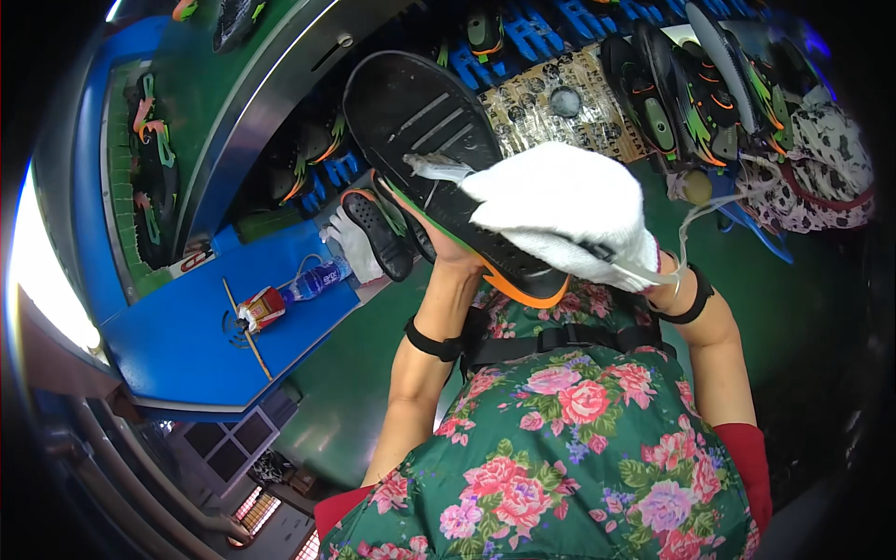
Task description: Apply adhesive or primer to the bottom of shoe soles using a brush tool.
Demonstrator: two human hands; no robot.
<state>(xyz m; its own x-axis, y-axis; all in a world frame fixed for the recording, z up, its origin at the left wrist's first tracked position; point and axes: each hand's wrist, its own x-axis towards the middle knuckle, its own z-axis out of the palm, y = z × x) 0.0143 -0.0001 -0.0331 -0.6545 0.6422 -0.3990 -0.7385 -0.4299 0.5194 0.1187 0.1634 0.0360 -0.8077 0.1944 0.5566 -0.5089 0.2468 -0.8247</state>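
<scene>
My bare left hand is closed around the edge of a black shoe sole with orange and green trim, its fingers hidden beneath. The sole is tilted up in front of me, inner face showing. My right hand, in a white knit glove, is closed over it. From the glove's fingertips pokes a pale, brush-like tool with a ragged grey end, lying against the sole's inner face. The glove hides most of the tool. A pale cord or strap hangs by the right wrist.
Several black shoes stand at the far right beside a taped brown board with a small round dish. A blue table at left bears a bottle and a red can. More soles are close by my left hand.
</scene>
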